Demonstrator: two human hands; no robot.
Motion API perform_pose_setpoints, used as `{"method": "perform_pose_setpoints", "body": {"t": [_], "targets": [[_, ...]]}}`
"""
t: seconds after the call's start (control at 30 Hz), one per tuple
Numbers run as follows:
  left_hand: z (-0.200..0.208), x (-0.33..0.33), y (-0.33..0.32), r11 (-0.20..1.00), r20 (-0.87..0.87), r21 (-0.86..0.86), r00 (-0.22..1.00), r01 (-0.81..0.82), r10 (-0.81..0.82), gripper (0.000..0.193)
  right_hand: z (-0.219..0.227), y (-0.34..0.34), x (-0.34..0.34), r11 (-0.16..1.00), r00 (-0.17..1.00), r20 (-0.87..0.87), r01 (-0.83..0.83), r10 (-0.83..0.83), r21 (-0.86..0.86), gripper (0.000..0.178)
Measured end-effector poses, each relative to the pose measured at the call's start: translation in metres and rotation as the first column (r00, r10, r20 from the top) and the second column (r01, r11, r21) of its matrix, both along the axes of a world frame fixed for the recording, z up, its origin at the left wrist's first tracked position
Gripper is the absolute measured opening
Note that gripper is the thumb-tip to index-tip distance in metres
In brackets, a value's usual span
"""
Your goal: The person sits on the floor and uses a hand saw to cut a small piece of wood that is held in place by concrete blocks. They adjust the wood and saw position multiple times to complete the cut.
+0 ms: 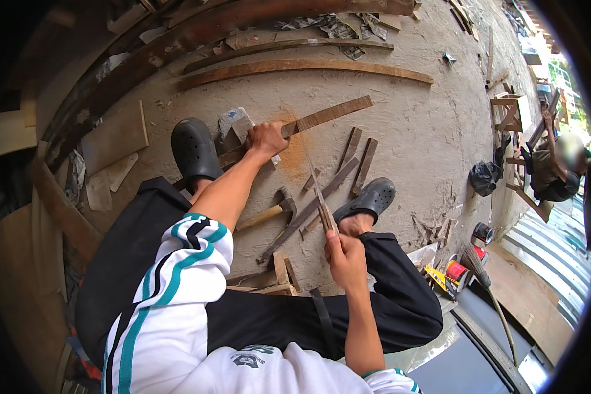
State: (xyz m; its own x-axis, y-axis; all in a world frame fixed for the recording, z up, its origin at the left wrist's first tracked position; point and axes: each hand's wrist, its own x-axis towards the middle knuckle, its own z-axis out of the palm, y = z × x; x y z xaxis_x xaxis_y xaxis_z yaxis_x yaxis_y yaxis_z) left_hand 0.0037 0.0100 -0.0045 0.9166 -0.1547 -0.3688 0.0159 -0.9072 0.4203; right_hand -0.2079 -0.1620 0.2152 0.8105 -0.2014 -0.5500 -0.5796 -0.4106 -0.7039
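My left hand is closed around a long wooden strip, which lies slanted across a low block beside my left shoe. In my right hand is the handle of a handsaw, its narrow blade pointing away from me. The blade's far end reaches the strip just right of my left hand; whether its teeth touch the wood I cannot tell. Orange sawdust is scattered on the floor below. Near my left forearm lies a hammer with a wooden handle.
Several short wood pieces lie between my feet. Long planks stretch across the floor ahead. To the right are a black plastic bag, a broom, tins and a yellow tool. Another person is at the far right.
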Motion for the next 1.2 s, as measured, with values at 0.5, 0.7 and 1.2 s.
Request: {"method": "perform_pose_setpoints", "body": {"t": [0.5, 0.7, 1.2], "targets": [[0.002, 0.001, 0.003, 0.999, 0.001, -0.037, 1.000, -0.011, 0.011, 0.036, 0.008, -0.001, -0.021, 1.000, 1.000, -0.019, -0.022, 0.022, -0.022, 0.050], [0.001, 0.002, -0.009, 0.999, -0.046, -0.040, 0.999, 0.021, -0.023, 0.037, -0.104, 0.014, 0.087, 0.993, 0.997, 0.071, -0.004, 0.013, -0.115, 0.052], [0.004, 0.002, -0.008, 0.999, -0.033, -0.038, 0.999, -0.011, 0.009, 0.036, -0.101, 0.007, 0.075, 0.997, 0.991, 0.124, -0.048, 0.055, -0.057, 0.051]]}}
